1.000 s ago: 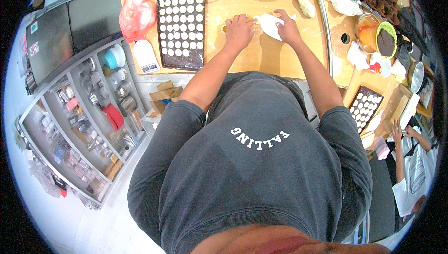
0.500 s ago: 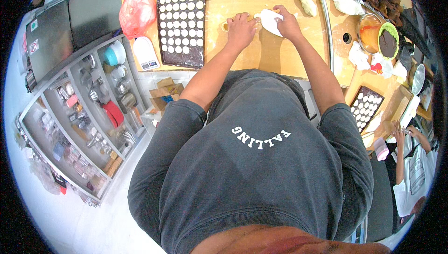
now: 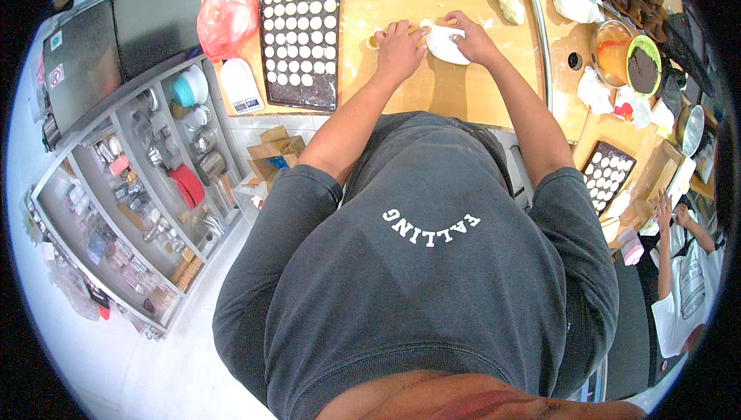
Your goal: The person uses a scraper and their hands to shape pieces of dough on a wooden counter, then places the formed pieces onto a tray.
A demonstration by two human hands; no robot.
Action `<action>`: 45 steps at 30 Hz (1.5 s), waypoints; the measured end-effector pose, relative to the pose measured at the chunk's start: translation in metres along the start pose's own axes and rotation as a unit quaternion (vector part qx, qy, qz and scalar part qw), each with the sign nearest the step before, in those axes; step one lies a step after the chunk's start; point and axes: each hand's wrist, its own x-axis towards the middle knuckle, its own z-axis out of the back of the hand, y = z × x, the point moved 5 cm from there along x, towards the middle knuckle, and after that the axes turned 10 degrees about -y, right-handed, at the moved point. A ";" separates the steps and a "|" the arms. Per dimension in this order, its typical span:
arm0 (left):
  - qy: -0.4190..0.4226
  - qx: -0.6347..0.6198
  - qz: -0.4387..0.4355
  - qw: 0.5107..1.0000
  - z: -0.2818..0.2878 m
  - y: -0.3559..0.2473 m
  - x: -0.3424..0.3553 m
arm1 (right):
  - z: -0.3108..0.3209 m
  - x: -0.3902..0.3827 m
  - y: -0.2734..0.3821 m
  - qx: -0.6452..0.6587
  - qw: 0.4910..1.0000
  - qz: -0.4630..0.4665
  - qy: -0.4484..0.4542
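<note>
My right hand (image 3: 476,43) pinches the upper right edge of a flat white piece (image 3: 446,46) with a rounded outline. Whether it is a scraper or rolled dough I cannot tell. On the wooden table, my left hand (image 3: 400,51) rests palm down with its fingers apart, the thumb side close to the white piece. A small yellowish ring (image 3: 373,42) lies at its outer side, partly covered by the fingers. To the left sits a dark baking tray (image 3: 327,92) with rows of pale round dough discs. A lump of pale dough (image 3: 509,6) lies beyond my right hand.
A metal rod (image 3: 540,49) lies to the right, with a glass bowl (image 3: 610,40) and a green bowl of dark filling (image 3: 642,67) past it. A kitchen scale (image 3: 242,86) and red plastic bag (image 3: 228,22) stand left. A smaller tray (image 3: 598,202) and another person's hand (image 3: 661,211) are lower right.
The white piece has tipped flatter and shifted slightly toward me in my right hand, and that hand has moved a little left. My left hand stays nearly in place.
</note>
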 end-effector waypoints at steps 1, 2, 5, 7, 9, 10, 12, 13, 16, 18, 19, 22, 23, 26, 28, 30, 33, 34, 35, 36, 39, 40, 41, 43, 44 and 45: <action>0.000 -0.007 0.005 1.000 0.000 0.001 -0.001 | 0.004 0.001 0.002 0.013 1.000 -0.018 -0.018; 0.000 -0.006 0.007 1.000 0.000 0.001 -0.002 | 0.008 0.002 0.003 0.025 0.998 -0.036 -0.037; -0.008 -0.016 0.011 1.000 0.001 -0.001 -0.003 | 0.007 0.007 0.000 0.037 0.997 -0.050 -0.038; -0.007 -0.010 0.016 1.000 0.002 -0.001 -0.002 | 0.004 0.008 -0.005 0.041 0.998 -0.044 -0.035; 0.002 -0.011 0.016 1.000 0.002 -0.003 -0.001 | -0.005 0.006 -0.009 0.010 1.000 0.022 0.006; 0.010 -0.010 0.020 1.000 0.002 -0.002 -0.001 | -0.004 0.007 -0.007 0.010 1.000 0.024 0.008; 0.009 -0.012 0.023 1.000 0.004 -0.002 0.000 | 0.004 0.012 -0.008 -0.016 0.999 -0.007 -0.039; 0.010 -0.016 0.022 1.000 0.004 -0.003 0.000 | 0.005 0.012 -0.006 -0.016 0.999 -0.008 -0.038; 0.009 -0.009 0.024 1.000 0.000 -0.003 0.000 | -0.001 0.011 -0.010 0.018 0.998 -0.052 0.004; 0.009 -0.012 0.021 1.000 -0.003 -0.003 0.002 | -0.006 0.011 -0.011 0.001 1.000 0.003 0.027; 0.008 -0.011 0.022 1.000 -0.002 -0.001 0.001 | -0.005 0.012 -0.008 0.002 1.000 0.003 0.028; -0.012 -0.058 0.020 0.998 0.000 -0.002 0.001 | 0.002 0.015 -0.007 0.024 0.999 -0.032 -0.036; -0.011 -0.058 0.019 0.998 0.000 -0.002 0.001 | -0.002 0.014 -0.008 0.035 0.999 -0.027 -0.018; 0.008 -0.028 0.025 0.999 -0.001 -0.002 0.002 | -0.008 0.008 -0.004 0.042 0.999 -0.007 0.016; 0.012 -0.040 0.042 0.998 0.001 -0.001 0.002 | -0.011 0.009 -0.004 0.039 0.999 0.009 0.033; 0.005 -0.048 0.037 0.998 0.004 -0.004 0.003 | -0.006 0.016 -0.015 0.078 0.996 -0.039 -0.012; 0.004 -0.052 0.038 0.998 0.005 -0.004 0.001 | -0.013 0.013 -0.010 0.063 0.998 -0.013 -0.015; 0.005 -0.048 0.043 0.998 0.004 -0.003 0.001 | -0.013 0.012 -0.007 0.061 0.998 -0.012 -0.015; 0.003 -0.049 0.044 0.998 0.003 -0.003 0.000 | -0.015 0.011 -0.005 0.067 0.997 -0.029 0.004; 0.003 -0.056 0.049 0.997 0.003 -0.002 -0.001 | -0.016 0.010 -0.004 0.074 0.996 -0.046 0.022; -0.005 -0.077 0.054 0.995 0.010 -0.006 0.001 | -0.020 0.009 -0.015 0.150 0.988 -0.043 0.014; -0.014 -0.092 0.062 0.994 0.012 -0.007 0.000 | -0.019 0.007 -0.012 0.148 0.988 -0.042 0.015; -0.016 -0.093 0.063 0.994 0.010 -0.005 0.000 | -0.018 0.002 -0.010 0.175 0.983 -0.043 0.022; -0.066 -0.180 0.120 0.974 0.011 0.003 -0.002 | -0.017 -0.009 -0.006 0.199 0.979 -0.044 0.028; -0.068 -0.182 0.120 0.974 0.010 0.004 -0.003 | -0.017 -0.015 -0.004 0.188 0.981 -0.044 0.025; -0.085 -0.190 0.144 0.967 0.010 0.007 -0.005 | -0.017 -0.018 -0.002 0.177 0.983 -0.043 0.022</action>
